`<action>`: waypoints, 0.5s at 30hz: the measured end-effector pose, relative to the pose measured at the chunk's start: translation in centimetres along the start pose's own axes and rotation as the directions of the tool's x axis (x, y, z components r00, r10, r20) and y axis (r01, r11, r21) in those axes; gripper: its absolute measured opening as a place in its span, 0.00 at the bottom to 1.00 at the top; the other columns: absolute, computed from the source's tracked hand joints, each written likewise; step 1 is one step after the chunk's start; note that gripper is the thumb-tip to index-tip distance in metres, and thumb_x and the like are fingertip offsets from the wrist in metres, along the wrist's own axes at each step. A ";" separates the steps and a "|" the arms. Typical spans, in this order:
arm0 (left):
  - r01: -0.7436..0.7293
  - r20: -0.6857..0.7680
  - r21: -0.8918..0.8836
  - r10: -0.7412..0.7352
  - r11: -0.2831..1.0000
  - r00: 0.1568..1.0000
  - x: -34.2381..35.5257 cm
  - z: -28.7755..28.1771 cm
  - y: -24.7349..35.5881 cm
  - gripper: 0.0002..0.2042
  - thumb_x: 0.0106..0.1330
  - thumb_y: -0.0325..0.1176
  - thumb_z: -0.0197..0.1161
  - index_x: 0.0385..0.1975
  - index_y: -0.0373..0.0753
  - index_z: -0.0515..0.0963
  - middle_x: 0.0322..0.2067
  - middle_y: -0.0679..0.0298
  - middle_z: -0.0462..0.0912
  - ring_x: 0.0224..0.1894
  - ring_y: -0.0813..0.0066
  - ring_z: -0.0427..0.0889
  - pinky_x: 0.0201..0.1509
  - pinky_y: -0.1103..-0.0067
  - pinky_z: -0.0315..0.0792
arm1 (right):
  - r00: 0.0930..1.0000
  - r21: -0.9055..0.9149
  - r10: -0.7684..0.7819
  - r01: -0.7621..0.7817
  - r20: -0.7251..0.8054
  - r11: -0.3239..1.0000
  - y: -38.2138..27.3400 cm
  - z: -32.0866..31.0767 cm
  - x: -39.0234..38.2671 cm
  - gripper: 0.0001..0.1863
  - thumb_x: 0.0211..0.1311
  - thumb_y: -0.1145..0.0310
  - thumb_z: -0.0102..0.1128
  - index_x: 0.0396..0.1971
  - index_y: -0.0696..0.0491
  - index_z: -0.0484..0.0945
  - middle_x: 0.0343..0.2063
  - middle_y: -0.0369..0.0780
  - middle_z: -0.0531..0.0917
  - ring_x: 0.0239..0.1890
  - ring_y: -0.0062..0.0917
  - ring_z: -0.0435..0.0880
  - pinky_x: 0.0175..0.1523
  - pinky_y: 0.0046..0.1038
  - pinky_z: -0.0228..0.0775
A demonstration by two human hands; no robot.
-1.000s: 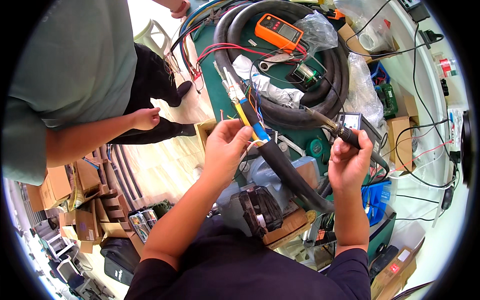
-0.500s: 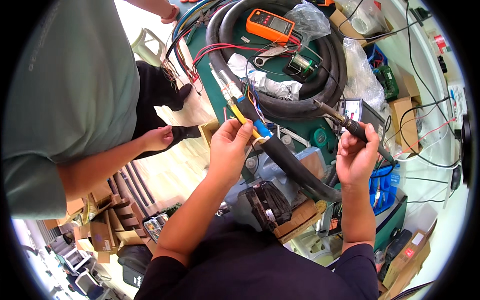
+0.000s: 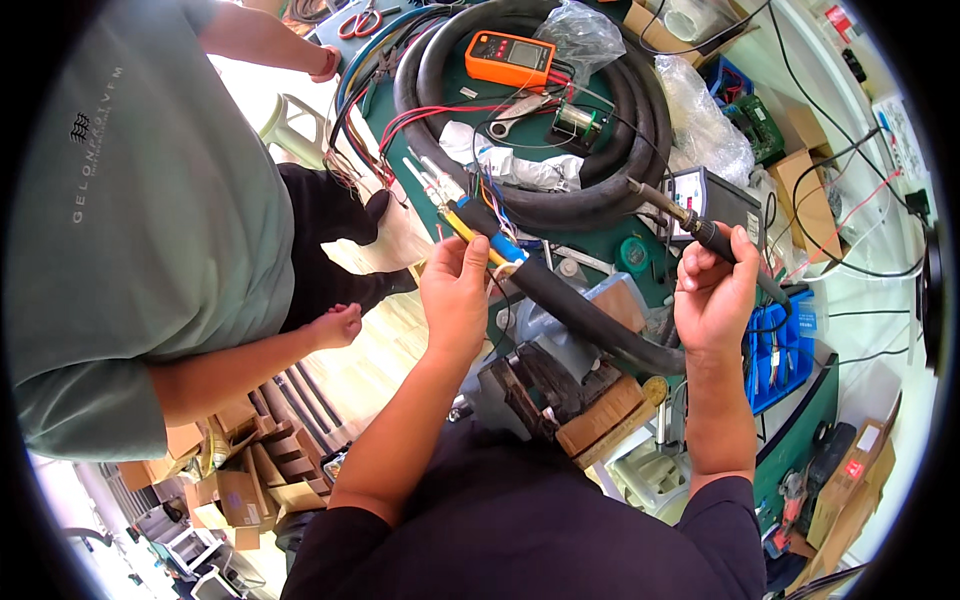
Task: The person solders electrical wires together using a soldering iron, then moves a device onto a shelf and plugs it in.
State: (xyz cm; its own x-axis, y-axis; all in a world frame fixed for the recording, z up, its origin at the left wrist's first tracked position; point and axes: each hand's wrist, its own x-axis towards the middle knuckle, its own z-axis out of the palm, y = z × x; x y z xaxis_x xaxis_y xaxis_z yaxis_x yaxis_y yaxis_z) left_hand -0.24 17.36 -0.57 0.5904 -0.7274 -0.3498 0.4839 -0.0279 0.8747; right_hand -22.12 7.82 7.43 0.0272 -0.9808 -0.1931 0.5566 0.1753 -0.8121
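Observation:
A soldering iron (image 3: 712,238) with a dark handle is in my right hand (image 3: 712,300), its tip pointing up and left over the cable coil. My left hand (image 3: 455,300) is closed, thumb against fingers, beside the stripped end of a thick black cable (image 3: 590,320). A thin reddish wire (image 3: 439,232) pokes up from those fingers; its other end is hidden. Yellow (image 3: 459,224) and blue (image 3: 507,247) insulated cores run past the thumb, with silver metal ends (image 3: 432,178) beyond. The iron's tip is apart from the cable.
The cable coils (image 3: 655,130) across the green table, around an orange meter (image 3: 510,60), a wrench (image 3: 515,115) and a white crumpled bag (image 3: 510,160). A soldering station (image 3: 705,200) and blue parts bin (image 3: 780,355) stand right. Another person (image 3: 180,220) stands left.
The table's contents have shifted slightly left and up in view. The other person's lower hand appears farther right. Both my hands keep their grips, with the iron held at much the same angle.

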 end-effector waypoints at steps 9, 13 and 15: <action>-0.367 0.142 0.517 0.346 0.773 0.927 -0.3 -2.3 0.0 0.08 0.64 0.31 0.60 0.30 0.32 0.74 0.23 0.61 0.80 0.23 0.78 0.78 0.29 0.81 0.71 | 0.979 -0.021 -0.156 0.154 -0.132 0.988 -2.0 0.3 -5.7 0.14 0.63 0.58 0.51 0.34 0.55 0.75 0.14 0.35 0.74 0.20 0.21 0.72 0.23 0.21 0.59; -0.371 0.167 0.496 0.333 0.785 0.928 0.5 -2.3 -0.4 0.08 0.63 0.32 0.60 0.29 0.32 0.76 0.19 0.59 0.79 0.21 0.75 0.77 0.27 0.77 0.69 | 0.958 -0.026 -0.215 0.214 -0.193 0.977 -2.5 0.6 -8.7 0.14 0.63 0.59 0.51 0.33 0.56 0.75 0.14 0.34 0.74 0.21 0.21 0.72 0.23 0.21 0.59; -0.357 0.193 0.469 0.301 0.808 0.934 0.9 -2.8 -1.1 0.09 0.64 0.34 0.60 0.29 0.33 0.76 0.17 0.60 0.78 0.20 0.77 0.75 0.26 0.78 0.68 | 0.949 -0.013 -0.240 0.243 -0.204 0.970 -2.5 0.8 -9.9 0.14 0.64 0.59 0.51 0.33 0.56 0.74 0.15 0.34 0.74 0.21 0.21 0.72 0.23 0.21 0.59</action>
State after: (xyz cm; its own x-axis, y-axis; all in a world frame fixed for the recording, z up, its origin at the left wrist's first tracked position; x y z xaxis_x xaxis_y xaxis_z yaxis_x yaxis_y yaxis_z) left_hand 1.57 18.68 -2.74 0.5726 -0.8199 0.0012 -0.1233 -0.0846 0.9888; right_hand -23.13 17.06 11.85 -0.2771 -0.9556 -0.1005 0.5360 -0.0670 -0.8416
